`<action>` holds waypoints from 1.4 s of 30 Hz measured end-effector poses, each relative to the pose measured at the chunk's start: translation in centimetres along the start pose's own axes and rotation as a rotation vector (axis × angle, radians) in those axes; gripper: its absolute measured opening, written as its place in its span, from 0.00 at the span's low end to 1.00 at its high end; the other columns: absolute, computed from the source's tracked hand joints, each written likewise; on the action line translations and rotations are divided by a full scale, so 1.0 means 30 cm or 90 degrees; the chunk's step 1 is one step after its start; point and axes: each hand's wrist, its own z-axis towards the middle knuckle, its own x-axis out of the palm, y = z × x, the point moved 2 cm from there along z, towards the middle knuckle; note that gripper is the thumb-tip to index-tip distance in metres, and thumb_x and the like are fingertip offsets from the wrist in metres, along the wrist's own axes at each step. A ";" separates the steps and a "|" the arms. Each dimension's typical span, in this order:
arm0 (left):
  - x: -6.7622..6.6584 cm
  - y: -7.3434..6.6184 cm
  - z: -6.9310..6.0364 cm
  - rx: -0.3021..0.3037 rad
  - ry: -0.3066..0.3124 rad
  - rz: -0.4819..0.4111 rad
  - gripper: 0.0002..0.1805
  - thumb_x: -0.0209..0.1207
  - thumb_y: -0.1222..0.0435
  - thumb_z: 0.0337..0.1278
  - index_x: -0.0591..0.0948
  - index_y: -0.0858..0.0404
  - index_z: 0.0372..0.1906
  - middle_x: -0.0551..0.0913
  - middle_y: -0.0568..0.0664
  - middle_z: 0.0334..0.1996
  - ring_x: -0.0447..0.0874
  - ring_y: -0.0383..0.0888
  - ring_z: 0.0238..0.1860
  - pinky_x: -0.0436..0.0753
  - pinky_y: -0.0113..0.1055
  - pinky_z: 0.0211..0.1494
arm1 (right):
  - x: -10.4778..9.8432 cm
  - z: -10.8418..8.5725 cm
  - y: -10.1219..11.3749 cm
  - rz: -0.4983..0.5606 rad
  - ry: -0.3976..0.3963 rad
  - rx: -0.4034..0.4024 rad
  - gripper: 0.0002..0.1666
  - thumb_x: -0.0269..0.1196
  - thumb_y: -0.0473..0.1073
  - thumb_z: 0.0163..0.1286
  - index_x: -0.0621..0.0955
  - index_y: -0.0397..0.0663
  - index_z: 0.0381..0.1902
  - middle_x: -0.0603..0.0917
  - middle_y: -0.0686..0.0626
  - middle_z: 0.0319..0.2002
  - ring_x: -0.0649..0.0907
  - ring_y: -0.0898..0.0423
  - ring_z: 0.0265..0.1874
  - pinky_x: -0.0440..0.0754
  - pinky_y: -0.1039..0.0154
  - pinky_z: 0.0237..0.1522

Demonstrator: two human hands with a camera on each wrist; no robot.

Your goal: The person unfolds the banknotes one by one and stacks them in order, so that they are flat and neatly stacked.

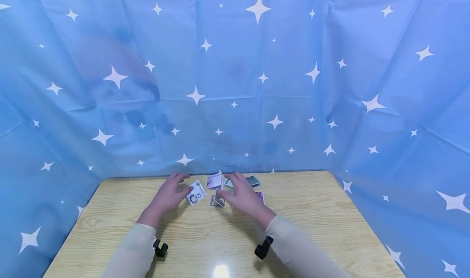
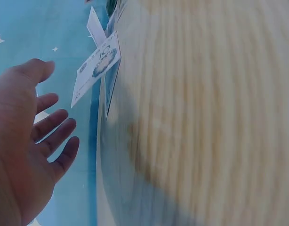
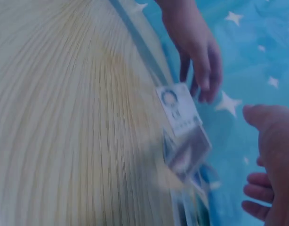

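Note:
My left hand [image 1: 169, 194] is beside a white card [image 1: 196, 193] printed like a banknote; its thumb tip overlaps the card's edge in the head view. The left wrist view shows this hand [image 2: 22, 132] with thumb and fingers spread, apart from the tilted card [image 2: 98, 66]. Above a small grey-brown note [image 1: 216, 201] is my right hand [image 1: 244, 196], its thumb near that note. In the right wrist view that hand [image 3: 276, 160] has nothing between its fingers, right of a dark card [image 3: 190, 151]. Whether either thumb touches a card, I cannot tell.
Behind the hands lie a pale purple folded note [image 1: 214, 181] and a green note [image 1: 253, 181]; another purple note [image 1: 260, 197] shows past the right hand. The wooden table [image 1: 315, 229] ends at a blue star-patterned cloth [image 1: 235, 139].

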 end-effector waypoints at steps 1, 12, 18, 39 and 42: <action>0.006 0.000 0.007 -0.004 0.009 -0.003 0.31 0.68 0.55 0.77 0.78 0.66 0.74 0.79 0.61 0.69 0.83 0.63 0.67 0.82 0.63 0.69 | 0.021 0.015 0.014 -0.008 0.007 0.000 0.44 0.70 0.66 0.78 0.75 0.48 0.80 0.77 0.46 0.74 0.77 0.43 0.73 0.78 0.42 0.72; 0.036 -0.014 0.053 -0.040 0.077 0.002 0.28 0.71 0.61 0.73 0.80 0.71 0.70 0.84 0.64 0.61 0.86 0.61 0.60 0.84 0.60 0.66 | 0.204 0.137 0.124 -0.174 0.020 -0.046 0.35 0.76 0.65 0.71 0.87 0.40 0.55 0.88 0.46 0.50 0.87 0.47 0.50 0.87 0.53 0.55; 0.040 -0.023 0.064 -0.030 0.081 0.056 0.25 0.75 0.62 0.66 0.84 0.72 0.61 0.85 0.63 0.55 0.85 0.62 0.58 0.82 0.60 0.66 | 0.274 0.166 0.123 -0.195 0.029 0.021 0.31 0.79 0.70 0.62 0.84 0.49 0.32 0.83 0.49 0.37 0.81 0.51 0.35 0.83 0.55 0.40; 0.058 -0.057 0.068 -0.119 0.101 0.045 0.18 0.78 0.68 0.57 0.86 0.69 0.50 0.86 0.55 0.42 0.85 0.52 0.45 0.86 0.54 0.57 | 0.320 0.157 0.145 -0.162 0.004 0.079 0.27 0.87 0.64 0.54 0.88 0.53 0.36 0.80 0.56 0.34 0.78 0.53 0.38 0.77 0.53 0.48; 0.063 -0.056 0.070 -0.130 0.097 0.041 0.18 0.78 0.69 0.56 0.85 0.70 0.48 0.84 0.55 0.42 0.84 0.52 0.44 0.86 0.54 0.57 | 0.318 0.163 0.151 -0.151 0.013 0.092 0.27 0.87 0.62 0.54 0.87 0.52 0.35 0.79 0.55 0.34 0.77 0.53 0.38 0.77 0.53 0.48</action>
